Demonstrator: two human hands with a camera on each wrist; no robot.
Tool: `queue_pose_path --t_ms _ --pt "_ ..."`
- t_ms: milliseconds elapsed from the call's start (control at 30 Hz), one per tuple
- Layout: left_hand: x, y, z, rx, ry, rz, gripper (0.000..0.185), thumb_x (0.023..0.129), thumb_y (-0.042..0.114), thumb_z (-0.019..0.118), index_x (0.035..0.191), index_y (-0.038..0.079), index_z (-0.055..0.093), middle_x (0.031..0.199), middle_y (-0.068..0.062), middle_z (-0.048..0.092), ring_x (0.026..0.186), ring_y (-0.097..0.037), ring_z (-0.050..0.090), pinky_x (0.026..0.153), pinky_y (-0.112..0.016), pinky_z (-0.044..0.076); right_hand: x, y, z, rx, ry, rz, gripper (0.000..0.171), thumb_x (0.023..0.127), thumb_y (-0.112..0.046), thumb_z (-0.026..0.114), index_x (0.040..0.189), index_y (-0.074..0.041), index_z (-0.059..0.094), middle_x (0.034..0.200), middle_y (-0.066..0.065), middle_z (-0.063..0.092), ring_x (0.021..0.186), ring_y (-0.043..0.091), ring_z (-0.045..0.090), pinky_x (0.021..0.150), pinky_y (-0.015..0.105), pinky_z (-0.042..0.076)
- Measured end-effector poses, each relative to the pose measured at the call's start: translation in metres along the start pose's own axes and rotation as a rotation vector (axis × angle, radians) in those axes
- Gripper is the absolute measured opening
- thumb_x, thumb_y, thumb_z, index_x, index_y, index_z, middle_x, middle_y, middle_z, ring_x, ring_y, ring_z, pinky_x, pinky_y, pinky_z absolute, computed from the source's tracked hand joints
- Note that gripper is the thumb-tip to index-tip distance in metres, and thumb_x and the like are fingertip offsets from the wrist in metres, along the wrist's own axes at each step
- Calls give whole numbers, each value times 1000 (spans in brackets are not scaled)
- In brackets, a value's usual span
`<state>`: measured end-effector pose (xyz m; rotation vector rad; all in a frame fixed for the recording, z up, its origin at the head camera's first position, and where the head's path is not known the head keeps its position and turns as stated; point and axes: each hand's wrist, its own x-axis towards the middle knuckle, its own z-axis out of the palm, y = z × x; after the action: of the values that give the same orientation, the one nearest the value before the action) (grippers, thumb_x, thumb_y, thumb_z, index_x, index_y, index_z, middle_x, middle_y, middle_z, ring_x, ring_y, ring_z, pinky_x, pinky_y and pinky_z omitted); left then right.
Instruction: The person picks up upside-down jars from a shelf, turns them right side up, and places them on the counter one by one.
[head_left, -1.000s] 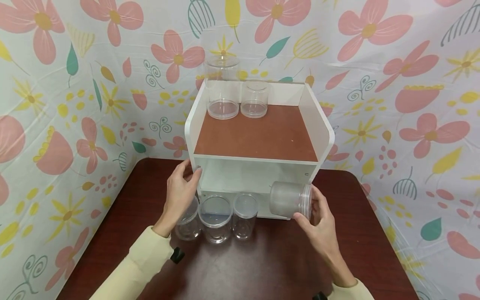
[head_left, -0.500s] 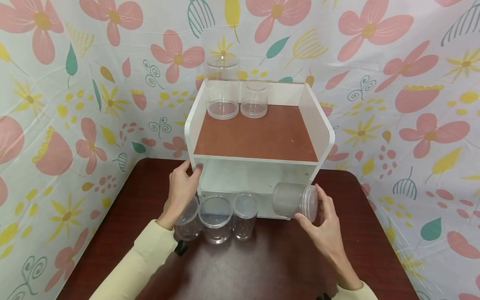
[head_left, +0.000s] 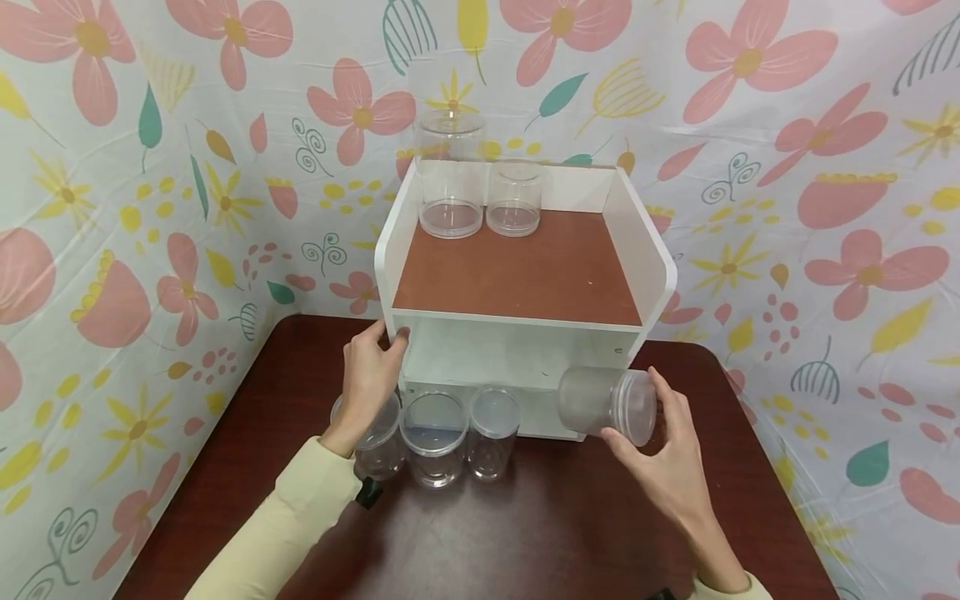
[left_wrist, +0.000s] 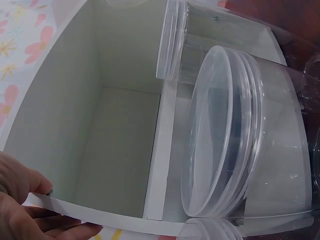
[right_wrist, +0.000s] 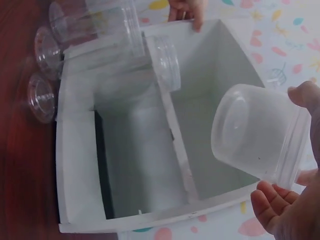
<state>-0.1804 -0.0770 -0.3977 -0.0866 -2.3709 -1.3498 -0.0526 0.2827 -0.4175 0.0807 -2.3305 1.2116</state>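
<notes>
Fingers of the right hand [head_left: 663, 454] clamp a frosted jar [head_left: 606, 402] sideways before the white shelf unit [head_left: 525, 321], whose left edge the left hand [head_left: 369, 379] grips; steadying it should ease a level entry.

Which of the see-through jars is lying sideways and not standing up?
The frosted jar in the right hand, held sideways at the white shelf's front right corner. All the other jars stand upright.

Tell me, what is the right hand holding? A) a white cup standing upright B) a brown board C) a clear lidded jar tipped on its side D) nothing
C: the right hand grips a clear jar lying sideways, lid toward the palm, in front of the white shelf.
</notes>
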Motion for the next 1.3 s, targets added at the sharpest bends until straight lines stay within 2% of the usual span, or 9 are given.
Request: queue_pose_path --t_ms 233,400,567,767,1033,1300 --pt "0 1 0 -8 -1 3 19 101 18 64 113 10 76 60 -3 55 46 -15 45 43 -30 34 2 -7 -7 -79 12 -33 104 71 -8 91 160 -25 40 135 6 53 115 8 44 93 16 30" --pt "0 1 0 -6 3 -1 17 101 18 65 110 10 76 59 -3 54 46 -15 44 43 -30 33 3 -11 -6 -106 2 -74 105 67 -9 94 158 -18 42 135 11 54 117 16 47 95 14 30" --pt "0 1 0 -12 -2 -10 18 101 19 64 112 10 76 58 -3 54 44 -16 42 41 -29 31 3 -12 -3 -147 -34 -127 103 67 -11 94 156 -12 43 136 15 52 118 25 50 94 12 29" --pt "0 0 -1 -18 -4 -2 19 101 18 64 113 9 75 61 -4 56 46 -16 45 43 -29 33 2 -12 2 -192 -83 -138 100 69 -14 94 156 -8 43 136 15 52 118 27 52 92 12 30" --pt "1 -1 0 -16 -9 -5 17 102 19 63 109 9 75 62 -4 57 47 -17 46 43 -29 33 -1 -9 11 -250 -132 -149 97 71 -20 94 152 -1 45 133 15 54 115 28 54 88 27 39" --pt "1 -2 -1 -11 -9 -4 17 102 20 64 109 10 75 59 -4 55 46 -17 45 43 -30 33 -5 -1 23 -301 -173 -169 93 70 -21 93 146 5 46 135 18 54 119 31 52 87 45 45"
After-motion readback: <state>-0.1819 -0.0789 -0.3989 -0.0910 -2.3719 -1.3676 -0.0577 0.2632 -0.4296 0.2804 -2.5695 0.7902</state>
